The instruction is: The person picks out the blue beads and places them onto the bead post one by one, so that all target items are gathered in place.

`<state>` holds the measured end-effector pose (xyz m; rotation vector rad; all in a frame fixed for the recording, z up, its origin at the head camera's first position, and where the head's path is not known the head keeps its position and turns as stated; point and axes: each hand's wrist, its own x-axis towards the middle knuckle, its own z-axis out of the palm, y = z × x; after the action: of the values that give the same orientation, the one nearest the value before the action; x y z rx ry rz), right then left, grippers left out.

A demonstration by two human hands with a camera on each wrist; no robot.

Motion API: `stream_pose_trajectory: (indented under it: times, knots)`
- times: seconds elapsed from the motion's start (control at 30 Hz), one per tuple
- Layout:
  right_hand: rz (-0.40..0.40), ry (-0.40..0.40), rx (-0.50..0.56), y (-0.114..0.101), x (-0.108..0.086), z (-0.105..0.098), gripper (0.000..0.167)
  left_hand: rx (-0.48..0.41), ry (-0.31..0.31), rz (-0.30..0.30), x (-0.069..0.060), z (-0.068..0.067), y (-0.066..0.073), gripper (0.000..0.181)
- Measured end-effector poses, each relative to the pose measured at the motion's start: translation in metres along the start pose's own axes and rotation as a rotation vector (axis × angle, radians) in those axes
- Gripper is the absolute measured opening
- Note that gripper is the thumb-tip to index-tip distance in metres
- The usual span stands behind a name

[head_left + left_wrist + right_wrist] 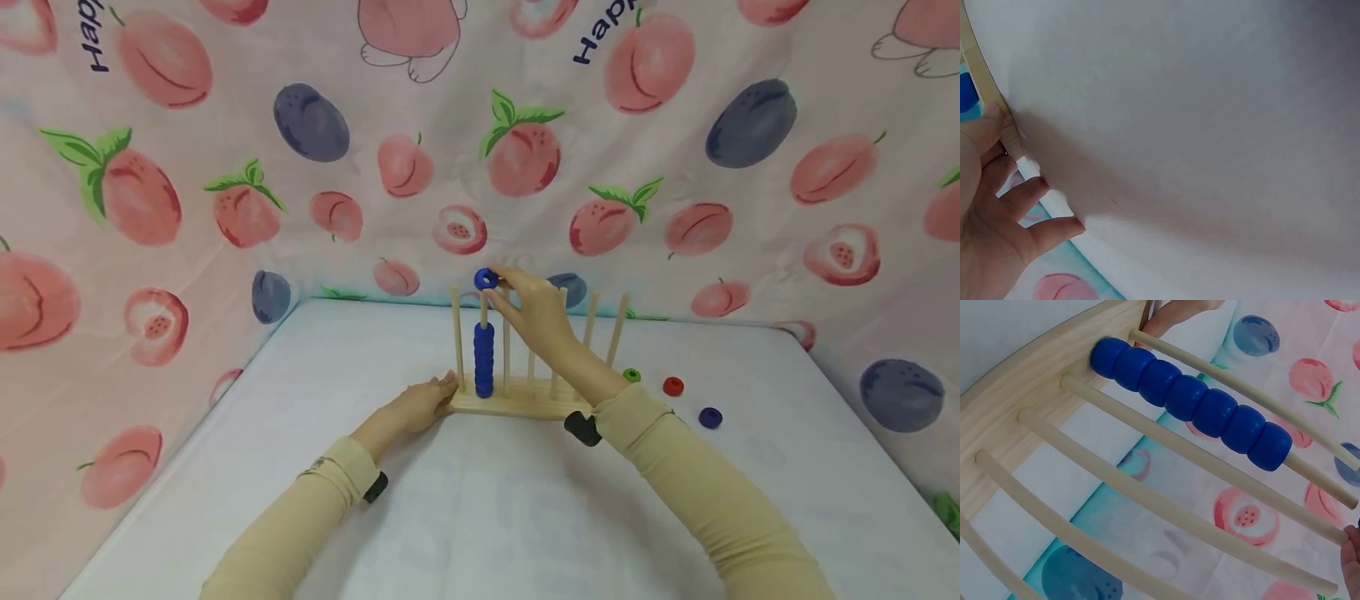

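My right hand point(542, 315) pinches a blue bead point(486, 278) between thumb and fingers, just above the tip of the second rod from the left. Several blue beads point(483, 360) are stacked on that rod, also seen close up in the right wrist view as a blue column point(1188, 400). The rod belongs to a wooden peg rack point(517, 406) with several upright rods and a long flat base. My left hand point(422, 402) holds the base's left end. In the left wrist view, its thumb and index finger lie against the wood point(1011, 134) while the other fingers spread out.
To the right of the rack lie a green bead point(632, 375), a red bead point(673, 386) and a dark blue bead point(710, 417). My right forearm partly covers the rack's right end. A white cloth point(480, 517) covers the table, and a fruit-patterned curtain point(450, 167) hangs behind.
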<state>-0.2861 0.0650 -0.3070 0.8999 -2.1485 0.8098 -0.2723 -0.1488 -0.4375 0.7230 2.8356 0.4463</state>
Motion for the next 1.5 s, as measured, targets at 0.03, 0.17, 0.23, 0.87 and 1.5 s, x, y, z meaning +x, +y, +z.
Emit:
stream_pose_trajectory:
  times: [0.03, 0.17, 0.23, 0.87, 1.5]
  knots:
    - [0.011, -0.004, 0.004, 0.0, 0.001, 0.0, 0.035, 0.002, -0.002, -0.001, 0.001, 0.0, 0.0, 0.051]
    - [0.063, -0.047, -0.001, -0.003, 0.007, -0.003, 0.036, 0.006, -0.012, -0.01, 0.002, -0.004, 0.0, 0.052]
    - [0.084, -0.072, -0.001, -0.005, 0.011, -0.006, 0.037, 0.012, -0.013, -0.016, 0.002, -0.006, 0.001, 0.052]
    - [0.129, -0.205, 0.001, -0.008, 0.022, -0.015, 0.033, 0.032, -0.029, -0.045, 0.003, -0.006, 0.004, 0.053]
    - [0.225, -0.326, -0.042, -0.012, 0.026, -0.016, 0.037, 0.022, -0.032, -0.047, 0.002, 0.0, 0.003, 0.053]
